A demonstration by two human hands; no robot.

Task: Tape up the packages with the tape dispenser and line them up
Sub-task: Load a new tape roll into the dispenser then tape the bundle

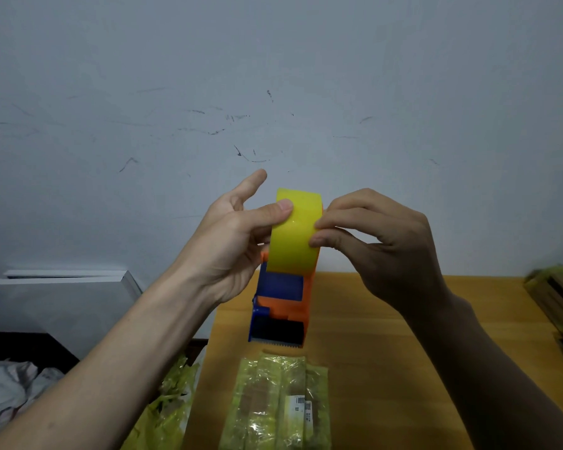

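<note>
You've got the tape dispenser (281, 300) held up off the counter (387, 345), orange body w/ blue parts, toothed blade end pointing down toward you. The yellow tape roll (294, 233) sits in its top end. Your left hand (231, 245) grips the roll from the left: thumb curled onto the roll's face, index finger sticking out straight above, other fingers hidden behind. Your right hand (381, 241) pinches at the roll's right edge w/ curled fingertips; can't tell if a loose tape end is caught there. Directly below the dispenser, a package (278, 404) in yellowish clear wrap lies flat on the counter, barcode label near its right side. More wrapped packages (559, 297) sit at the counter's far right edge, blurred. Crumpled yellow wrap (169, 404) lies off the counter's left edge, white bags (10, 384) beyond it.
</note>
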